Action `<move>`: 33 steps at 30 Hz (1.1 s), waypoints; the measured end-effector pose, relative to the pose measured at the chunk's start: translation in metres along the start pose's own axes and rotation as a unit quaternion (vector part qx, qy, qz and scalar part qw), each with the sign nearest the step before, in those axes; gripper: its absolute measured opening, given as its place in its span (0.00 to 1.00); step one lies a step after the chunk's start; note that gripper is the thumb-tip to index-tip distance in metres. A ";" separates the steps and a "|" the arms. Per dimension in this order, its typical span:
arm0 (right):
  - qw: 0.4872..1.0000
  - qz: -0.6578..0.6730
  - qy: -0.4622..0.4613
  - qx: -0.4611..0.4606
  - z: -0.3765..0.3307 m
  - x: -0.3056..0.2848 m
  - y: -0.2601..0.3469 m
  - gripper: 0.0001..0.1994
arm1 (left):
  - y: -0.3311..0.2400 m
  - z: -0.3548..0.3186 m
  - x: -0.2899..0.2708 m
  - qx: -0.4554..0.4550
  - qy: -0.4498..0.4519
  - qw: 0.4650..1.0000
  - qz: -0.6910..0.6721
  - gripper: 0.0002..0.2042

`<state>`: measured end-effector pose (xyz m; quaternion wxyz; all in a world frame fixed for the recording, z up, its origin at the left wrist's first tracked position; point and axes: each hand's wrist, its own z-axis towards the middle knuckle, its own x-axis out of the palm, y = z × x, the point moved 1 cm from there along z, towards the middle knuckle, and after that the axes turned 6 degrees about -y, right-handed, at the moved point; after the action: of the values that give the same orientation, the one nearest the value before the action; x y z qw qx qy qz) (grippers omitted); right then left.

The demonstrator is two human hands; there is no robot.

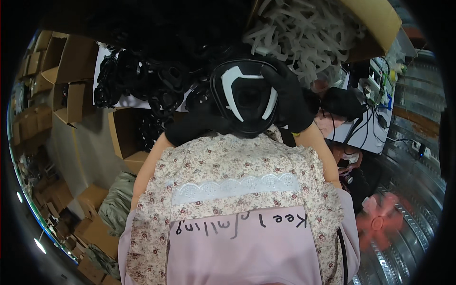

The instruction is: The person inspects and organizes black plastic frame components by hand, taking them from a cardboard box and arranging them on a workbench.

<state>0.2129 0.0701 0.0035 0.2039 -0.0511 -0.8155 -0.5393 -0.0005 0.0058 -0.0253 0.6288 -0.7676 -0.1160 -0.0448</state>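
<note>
A black, rounded shell like a knee pad (250, 97), with white trim strips on its face, is held upright in front of my chest. My right hand (290, 102), in a black glove, is closed round its upper right edge, with a finger lying over the front. Against the lower left edge, my left hand (197, 126), also black-gloved, grips the shell; its fingers merge with the dark pad and are mostly hidden. Several similar black shells (166, 80) lie heaped on the table to the left.
An open cardboard box (375, 23) of translucent white strips (308, 38) stands at the far right. Cables and a small device (375, 80) lie on the table's right side. A box (126, 135) of black parts sits low left; a red fan (380, 221) is low right.
</note>
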 end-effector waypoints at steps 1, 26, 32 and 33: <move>1.000 0.012 0.005 0.028 -0.003 -0.002 -0.004 0.19 | 0.000 -0.001 0.000 0.012 -0.001 1.000 0.003 0.23; 0.992 -0.096 0.043 -0.064 -0.016 -0.005 0.011 0.20 | -0.064 -0.015 0.044 0.002 -0.049 0.995 0.083 0.22; 0.995 0.065 -0.048 -0.055 -0.006 -0.004 -0.003 0.23 | -0.051 -0.011 0.037 0.015 -0.093 0.995 0.013 0.22; 0.996 -0.022 -0.048 -0.074 -0.004 -0.009 -0.008 0.25 | -0.047 -0.015 0.031 0.000 -0.065 0.996 0.060 0.22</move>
<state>0.2193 0.0643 -0.0055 0.1486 -0.0740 -0.7828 -0.5997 0.0199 0.0039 0.0297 0.6217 -0.7742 -0.1107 0.0430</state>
